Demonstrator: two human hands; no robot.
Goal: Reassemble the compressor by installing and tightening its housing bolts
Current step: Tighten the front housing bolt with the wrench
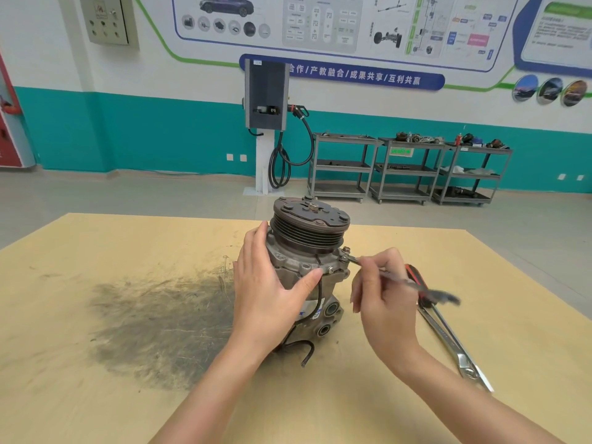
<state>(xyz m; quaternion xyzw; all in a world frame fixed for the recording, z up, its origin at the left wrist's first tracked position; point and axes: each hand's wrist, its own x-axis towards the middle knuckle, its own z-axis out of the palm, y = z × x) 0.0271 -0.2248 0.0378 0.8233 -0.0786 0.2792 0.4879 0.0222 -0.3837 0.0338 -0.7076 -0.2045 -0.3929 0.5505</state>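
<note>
A broad dark grey smudge marked the pale wooden counter to the left of the left hand, with bare board running on to the counter's left edge. The left hand lay flat against the near side of the grey cast-metal compressor, fingers straight and spread, thumb reaching across to a housing lug. The compressor stood upright near the counter's far edge, its dark ribbed pulley and rusty clutch plate on top, two round ports low on its right side and a black wire trailing from its base toward the person. Just right of it, the right hand was curled around a blurred thin dark tool whose tip met a small housing bolt on the upper right flange. Beyond the right hand lay a red-and-black handled tool and a long silver wrench, short of the counter's right edge.
</note>
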